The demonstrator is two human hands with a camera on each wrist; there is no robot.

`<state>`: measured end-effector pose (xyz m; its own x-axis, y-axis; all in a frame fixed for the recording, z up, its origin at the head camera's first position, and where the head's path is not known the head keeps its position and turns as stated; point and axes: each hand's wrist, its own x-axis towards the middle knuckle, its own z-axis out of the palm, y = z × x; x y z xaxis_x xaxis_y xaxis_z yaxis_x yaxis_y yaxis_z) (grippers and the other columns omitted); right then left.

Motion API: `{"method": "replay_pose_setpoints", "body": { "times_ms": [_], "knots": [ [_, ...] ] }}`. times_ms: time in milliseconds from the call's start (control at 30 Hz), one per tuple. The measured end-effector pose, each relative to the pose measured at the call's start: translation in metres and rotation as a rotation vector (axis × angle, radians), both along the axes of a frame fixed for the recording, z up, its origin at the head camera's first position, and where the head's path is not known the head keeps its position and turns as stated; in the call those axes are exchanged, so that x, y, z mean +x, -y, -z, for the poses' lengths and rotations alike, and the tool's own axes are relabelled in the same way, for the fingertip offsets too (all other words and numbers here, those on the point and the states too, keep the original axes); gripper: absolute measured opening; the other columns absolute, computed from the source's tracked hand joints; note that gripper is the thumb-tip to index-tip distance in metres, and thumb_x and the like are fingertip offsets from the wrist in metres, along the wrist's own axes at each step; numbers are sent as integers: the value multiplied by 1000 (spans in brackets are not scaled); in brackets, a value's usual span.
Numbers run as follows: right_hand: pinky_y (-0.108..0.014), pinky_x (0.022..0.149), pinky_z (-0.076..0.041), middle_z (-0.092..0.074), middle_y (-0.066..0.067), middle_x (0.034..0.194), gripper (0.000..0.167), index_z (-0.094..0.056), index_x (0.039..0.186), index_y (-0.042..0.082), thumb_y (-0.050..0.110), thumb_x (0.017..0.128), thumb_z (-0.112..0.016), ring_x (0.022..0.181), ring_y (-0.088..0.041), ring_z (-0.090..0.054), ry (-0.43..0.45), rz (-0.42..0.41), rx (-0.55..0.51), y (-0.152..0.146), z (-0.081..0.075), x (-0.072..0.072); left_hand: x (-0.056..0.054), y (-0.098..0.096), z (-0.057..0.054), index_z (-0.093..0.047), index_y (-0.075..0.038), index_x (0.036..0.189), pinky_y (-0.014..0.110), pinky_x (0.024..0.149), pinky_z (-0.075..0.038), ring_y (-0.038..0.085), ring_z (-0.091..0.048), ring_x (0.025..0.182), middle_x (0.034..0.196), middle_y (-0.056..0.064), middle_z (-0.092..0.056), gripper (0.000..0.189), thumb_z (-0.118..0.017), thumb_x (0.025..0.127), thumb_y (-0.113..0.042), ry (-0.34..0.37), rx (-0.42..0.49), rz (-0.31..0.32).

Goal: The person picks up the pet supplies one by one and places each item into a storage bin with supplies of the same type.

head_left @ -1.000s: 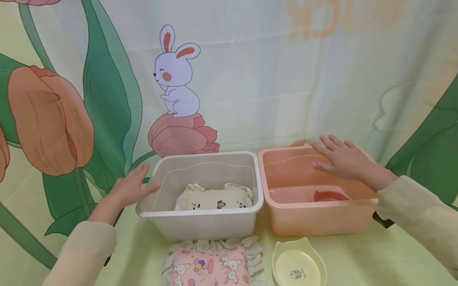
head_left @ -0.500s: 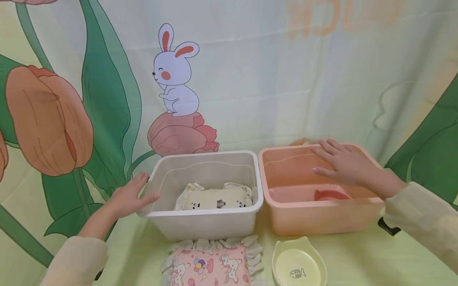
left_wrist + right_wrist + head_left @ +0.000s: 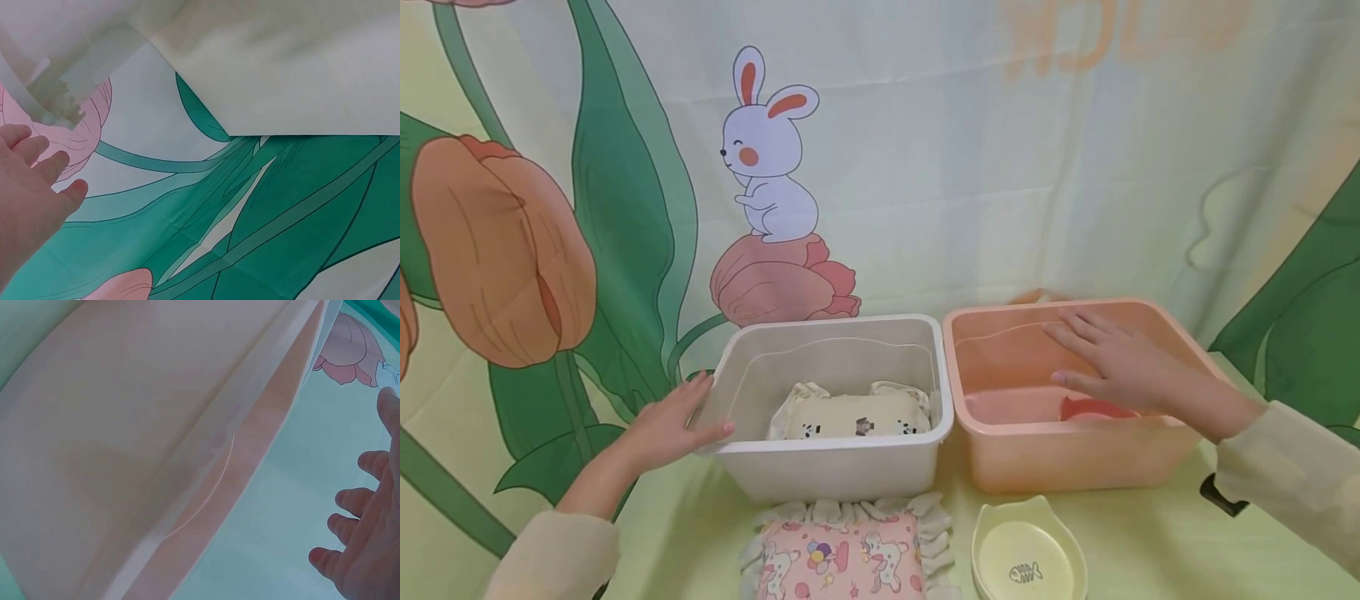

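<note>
My left hand (image 3: 666, 425) is at the left end of a light grey plastic bin (image 3: 827, 471), fingers extended and holding nothing. In the left wrist view its spread fingers (image 3: 74, 195) show beside that bin's rim. My right hand (image 3: 1123, 362) hovers over a peach plastic bin (image 3: 1075, 467), palm down with straight fingers, nothing in its grasp. Inside the grey bin lies a cream pillow (image 3: 850, 414) printed with small animal faces. A red object (image 3: 1093, 408) lies in the peach bin, partly hidden by the front wall and my right hand.
In front of the grey bin lies a pink unicorn-print pillow (image 3: 842, 557) with a ruffled edge. To its right sits a pale yellow cat-eared dish (image 3: 1028, 554) with a fishbone drawing. Behind the bins hangs a printed cloth (image 3: 925, 167) with tulips and a rabbit.
Both hands have lowered slightly, the left forearm shifting a little left and the right one a little right. The bins, pillows and dish stay in place.
</note>
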<state>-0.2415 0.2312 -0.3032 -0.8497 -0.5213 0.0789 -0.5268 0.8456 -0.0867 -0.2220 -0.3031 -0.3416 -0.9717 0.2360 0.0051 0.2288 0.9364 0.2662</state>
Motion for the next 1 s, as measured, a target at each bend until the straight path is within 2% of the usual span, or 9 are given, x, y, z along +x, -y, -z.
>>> {"method": "replay_pose_setpoints", "body": {
  "times_ms": [333, 567, 1000],
  "knots": [
    [-59, 101, -18, -21, -18, 145, 72, -26, 141, 13, 54, 85, -44, 133, -39, -17, 2, -40, -34, 5, 2, 11, 6, 2, 1, -19, 4, 139, 70, 89, -18, 47, -19, 128, 142, 27, -18, 89, -52, 79, -54, 32, 5, 8],
    [-53, 103, -20, -23, -15, 145, 66, -28, 140, 13, 48, 87, -47, 133, -36, -18, -34, -92, -49, 6, 7, 20, 8, 2, 2, -21, 5, 138, 69, 90, -17, 45, -19, 129, 143, 27, -18, 89, -52, 80, -54, 22, -10, 13],
    [-50, 103, -24, -23, -8, 146, 67, -27, 140, 19, 53, 86, -44, 134, -32, -21, -33, -128, -39, 18, 13, 35, 8, 3, 6, -26, 3, 137, 70, 89, -18, 45, -19, 129, 142, 25, -22, 83, -52, 80, -52, 7, -4, 16]
  ]
}}
